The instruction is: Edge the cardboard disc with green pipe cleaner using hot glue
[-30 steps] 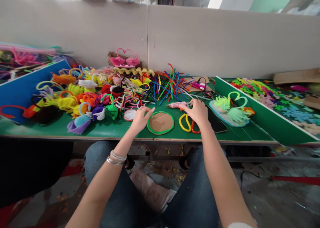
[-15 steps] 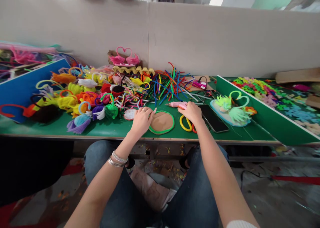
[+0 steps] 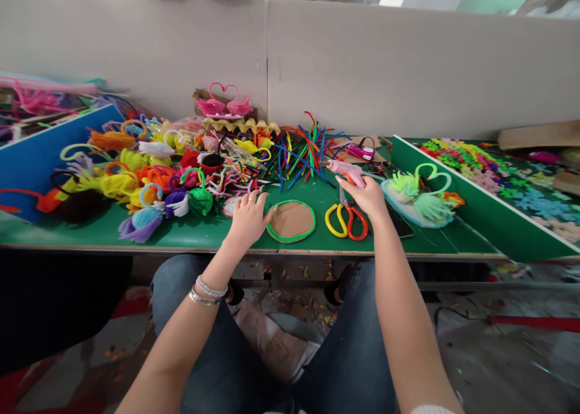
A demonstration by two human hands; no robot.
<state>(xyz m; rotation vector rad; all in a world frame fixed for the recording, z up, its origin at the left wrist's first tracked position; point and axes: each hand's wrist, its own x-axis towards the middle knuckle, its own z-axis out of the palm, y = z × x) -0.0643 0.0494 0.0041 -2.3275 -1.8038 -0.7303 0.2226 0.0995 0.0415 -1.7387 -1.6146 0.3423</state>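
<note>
My right hand (image 3: 371,197) is closed round the handle of a pink glue gun (image 3: 348,171), its nozzle pointing left and raised above the table. Below it lie scissors (image 3: 348,220) with one yellow and one red handle loop. My left hand (image 3: 248,220) has its fingers spread and holds nothing. Its thumb reaches the left rim of a cardboard oval (image 3: 292,220) edged with green pipe cleaner; whether it touches is unclear. Partly behind those fingers is a small whitish disc (image 3: 230,206) with a reddish edge.
Fluffy pipe-cleaner swans (image 3: 140,184) crowd the left side. Loose pipe cleaners (image 3: 310,151) fan out at the back. A green swan pair (image 3: 428,199) stands right, near a dark phone (image 3: 401,228) and a green divider (image 3: 480,205). A grey partition (image 3: 362,69) closes the back.
My right hand has lifted the glue gun up and to the right, uncovering the scissors. My left hand has moved slightly left and its fingers have spread.
</note>
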